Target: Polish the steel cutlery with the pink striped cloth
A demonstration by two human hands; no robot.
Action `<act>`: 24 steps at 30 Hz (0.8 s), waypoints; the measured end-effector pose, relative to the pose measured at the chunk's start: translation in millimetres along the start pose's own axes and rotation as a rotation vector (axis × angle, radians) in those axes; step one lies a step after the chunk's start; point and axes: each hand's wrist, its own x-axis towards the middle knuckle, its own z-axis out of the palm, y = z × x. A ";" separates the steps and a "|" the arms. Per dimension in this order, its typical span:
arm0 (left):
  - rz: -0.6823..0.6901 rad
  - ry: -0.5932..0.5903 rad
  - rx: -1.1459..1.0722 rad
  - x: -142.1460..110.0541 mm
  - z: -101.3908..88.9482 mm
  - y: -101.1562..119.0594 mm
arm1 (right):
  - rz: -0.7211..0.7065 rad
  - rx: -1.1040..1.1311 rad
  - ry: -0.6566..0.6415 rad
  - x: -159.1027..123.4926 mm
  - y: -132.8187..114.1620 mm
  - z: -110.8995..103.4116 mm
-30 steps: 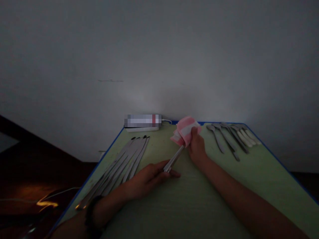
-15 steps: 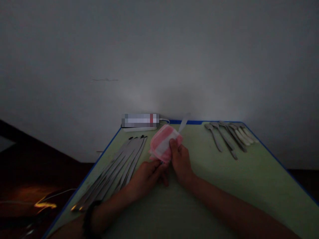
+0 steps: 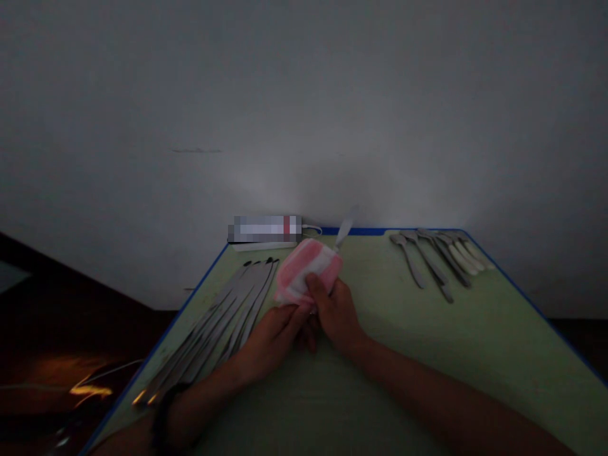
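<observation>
My right hand (image 3: 339, 313) is closed on a folded pink-and-white striped cloth (image 3: 304, 269), its thumb pressing on the top face. The cloth is wrapped around a table knife (image 3: 347, 225), whose flat pale blade sticks out beyond the cloth's far right corner. My left hand (image 3: 278, 332) is closed just below the cloth, fingers pinched at the near end of the knife, where only a small glint shows. The middle of the knife is hidden under cloth and fingers. Both hands are held over the green table (image 3: 408, 354).
Several long slender metal utensils (image 3: 228, 304) lie side by side at the left, partly under my left forearm. Several spoons and other cutlery (image 3: 430, 259), some with white handles, lie at the back right. A blurred-out device (image 3: 266, 229) with a white cable stands at the back against the wall.
My right hand and the cloth have shifted slightly left and toward me along the knife. More of the blade now shows past the cloth. My left hand keeps its grip.
</observation>
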 end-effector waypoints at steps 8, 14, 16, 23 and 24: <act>-0.026 -0.048 0.014 -2.5 -1.2 3.8 | 0.072 0.018 0.075 19.1 2.5 -8.9; -0.088 0.039 -0.098 -0.2 0.6 7.0 | 0.103 0.051 0.106 23.6 4.5 -14.2; -0.112 0.057 -0.086 2.0 0.4 5.2 | 0.099 0.047 0.065 16.4 3.6 -10.1; -0.141 0.018 -0.009 0.1 0.7 -2.0 | 0.105 -0.002 0.038 -3.0 0.9 2.7; -0.146 0.021 -0.001 -0.3 0.7 -1.6 | 0.104 -0.007 0.028 -3.8 1.0 3.4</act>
